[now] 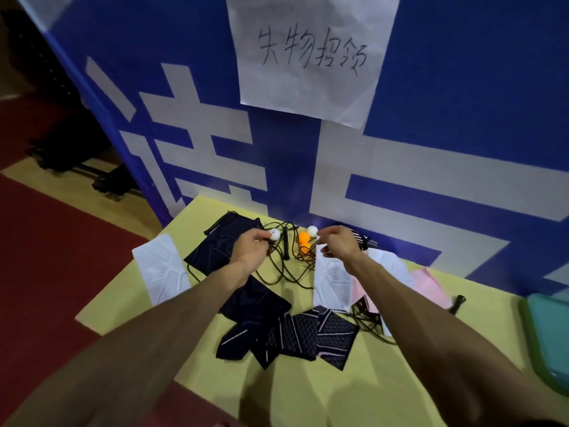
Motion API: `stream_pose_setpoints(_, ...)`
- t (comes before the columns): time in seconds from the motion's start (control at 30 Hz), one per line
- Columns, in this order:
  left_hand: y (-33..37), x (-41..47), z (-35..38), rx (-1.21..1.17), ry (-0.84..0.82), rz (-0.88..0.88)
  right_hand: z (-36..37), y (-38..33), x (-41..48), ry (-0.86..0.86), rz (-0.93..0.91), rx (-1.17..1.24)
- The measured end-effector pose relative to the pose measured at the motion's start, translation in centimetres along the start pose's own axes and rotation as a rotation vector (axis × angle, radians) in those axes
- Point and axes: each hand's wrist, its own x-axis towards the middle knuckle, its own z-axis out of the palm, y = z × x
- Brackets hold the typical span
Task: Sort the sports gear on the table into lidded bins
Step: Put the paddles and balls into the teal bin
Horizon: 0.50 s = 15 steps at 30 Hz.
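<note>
On the yellow table [308, 392] lie dark patterned sleeves [295, 334], white ones [160, 266] and pink ones [428, 285], plus a tangled black jump rope [283, 272]. Two orange balls [304, 241] sit in the rope's loops near the back. My left hand [251, 246] pinches a white ball [274, 234] at its fingertips. My right hand [338, 241] pinches a second white ball [312, 230], just above the orange ones. Both hands hover over the far middle of the table.
A blue banner with white characters and a taped paper sign [311, 53] stands right behind the table. A teal bin lid [551, 337] shows at the right edge. Another rope handle [457, 303] lies near it. Red floor lies to the left.
</note>
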Motion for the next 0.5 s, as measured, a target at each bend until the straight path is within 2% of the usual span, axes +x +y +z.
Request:
stream_pose_setpoints(0.2, 2.0, 6.5, 0.9, 0.098, -0.144, 0.035, 1.7, 0.0, 3.2, 0.09, 0.025, -0.005)
stream_pose_setpoints(0.37, 0.2, 12.4, 1.7, 0.214, -0.328, 0.056, 4.4, 0.0, 5.9, 0.227, 0.132, 0.077)
stream_pose_setpoints(0.5, -2.1, 16.3, 2.1, 0.292, -0.444, 0.045, 6.2, 0.2, 7.8, 0.279, 0.188, 0.021)
